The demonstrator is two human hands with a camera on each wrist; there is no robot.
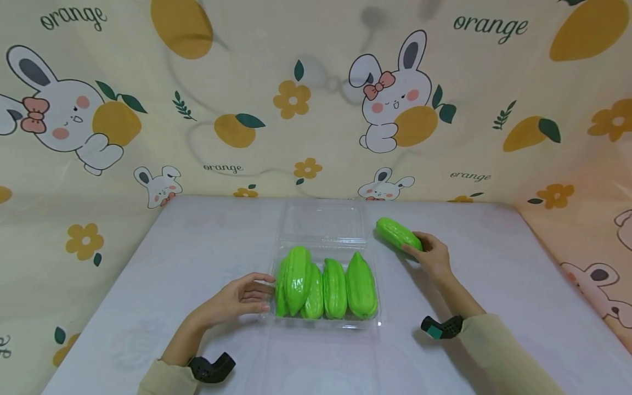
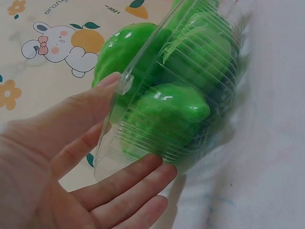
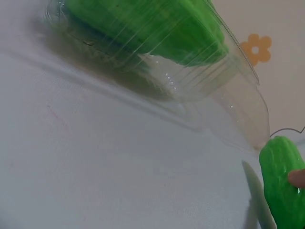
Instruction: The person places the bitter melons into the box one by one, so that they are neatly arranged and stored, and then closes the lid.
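Observation:
My right hand (image 1: 433, 257) grips one end of a glossy green ridged gourd (image 1: 396, 232), bitter-melon-like, behind and right of a clear plastic clamshell box (image 1: 371, 323). Only a fingertip and part of this gourd (image 3: 281, 183) show in the right wrist view. Several similar gourds (image 1: 362, 285) lie side by side in the box, one (image 1: 298, 280) resting on top of others at the left. My left hand (image 1: 236, 299) touches the box's left side with relaxed fingers. In the left wrist view, fingertips (image 2: 114, 78) meet the rim and others lie against the ribbed wall (image 2: 143, 140).
The box's clear lid (image 1: 322, 220) is folded back flat behind it. A white-covered table (image 1: 207, 236) lies beneath, with a printed bunny-and-orange cloth (image 1: 326, 137) upright along its back edge. A dark wrist camera (image 1: 443, 327) sits on each wrist.

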